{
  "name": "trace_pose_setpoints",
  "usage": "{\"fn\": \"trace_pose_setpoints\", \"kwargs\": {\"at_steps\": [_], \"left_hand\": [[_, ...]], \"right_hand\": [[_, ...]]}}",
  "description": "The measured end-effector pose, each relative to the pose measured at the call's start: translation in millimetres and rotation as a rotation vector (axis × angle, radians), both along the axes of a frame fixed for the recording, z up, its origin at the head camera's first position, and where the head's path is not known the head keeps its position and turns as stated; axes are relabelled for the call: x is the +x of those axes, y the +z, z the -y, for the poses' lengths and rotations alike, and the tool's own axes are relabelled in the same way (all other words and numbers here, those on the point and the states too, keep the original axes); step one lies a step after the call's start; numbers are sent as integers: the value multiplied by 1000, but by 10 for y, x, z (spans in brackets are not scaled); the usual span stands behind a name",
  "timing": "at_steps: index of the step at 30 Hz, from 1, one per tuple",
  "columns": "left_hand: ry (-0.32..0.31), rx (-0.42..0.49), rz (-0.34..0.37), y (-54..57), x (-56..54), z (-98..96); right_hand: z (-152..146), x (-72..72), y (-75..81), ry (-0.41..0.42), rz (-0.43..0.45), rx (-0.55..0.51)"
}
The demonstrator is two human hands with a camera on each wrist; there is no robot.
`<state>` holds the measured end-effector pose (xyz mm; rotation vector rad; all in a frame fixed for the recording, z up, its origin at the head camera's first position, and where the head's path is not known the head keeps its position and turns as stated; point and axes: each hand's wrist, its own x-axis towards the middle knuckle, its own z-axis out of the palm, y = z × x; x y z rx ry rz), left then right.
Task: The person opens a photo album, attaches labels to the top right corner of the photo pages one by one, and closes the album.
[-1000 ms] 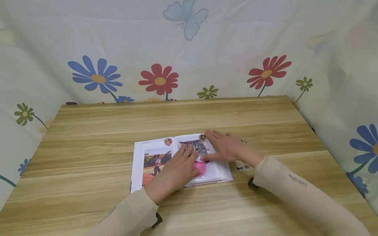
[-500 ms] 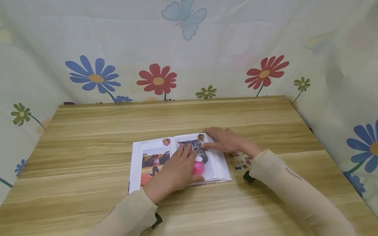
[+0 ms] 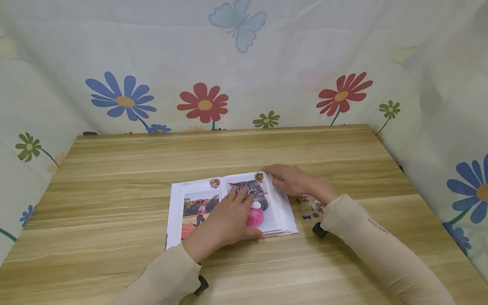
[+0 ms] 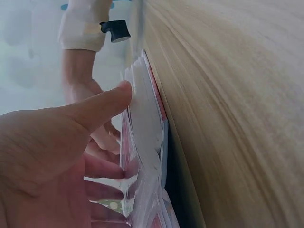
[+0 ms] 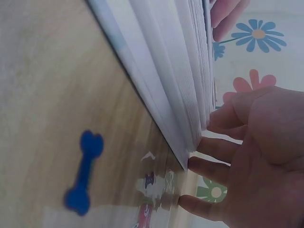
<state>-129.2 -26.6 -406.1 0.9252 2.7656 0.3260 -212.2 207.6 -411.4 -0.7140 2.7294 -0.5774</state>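
Observation:
An open photo album (image 3: 283, 215) lies on the table. Its left page bears a photo of a runner (image 3: 193, 216) and a small badge-like sticker (image 3: 214, 183). On the right page are a photo of a grey tabby cat with a pink ball (image 3: 254, 217) and another badge-like sticker (image 3: 259, 176). My left hand (image 3: 225, 221) rests with extended fingers on the right page, its thumb by the lower edge. At the album's upper right corner, my right hand (image 3: 292, 181) touches the page edges with its fingertips, seen closely in the right wrist view. Its palm holds nothing.
A small blue bone-shaped sticker (image 5: 84, 173) lies on the wooden table (image 3: 123, 160) right of the album. Beside it, partly under the right forearm, is a clear sheet with small stickers (image 3: 317, 207). A flower-patterned curtain (image 3: 284, 52) stands behind the table.
My right thumb has drawn back from the page to the album's right edge, uncovering the upper sticker and cat photo. The left thumb has slid off the pink ball toward the lower edge.

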Motion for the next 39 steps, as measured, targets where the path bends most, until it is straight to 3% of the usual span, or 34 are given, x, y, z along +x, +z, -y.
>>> {"fn": "trace_pose_setpoints", "kwargs": {"at_steps": [11,21,26,34,39], "left_hand": [[-63,68,-78,6,36,17],[-88,149,-141,49,100,92],[-105,197,-195,53,125,128],[-65,338,-181,95,269,126],[-4,415,-199,99,371,110]], "right_hand": [[-5,-2,17,-25,51,-136],[12,-9,37,-69,26,-298],[28,-7,48,-60,22,-328],[35,-18,24,-37,15,-350],[26,-29,-11,-26,19,-360]]}}
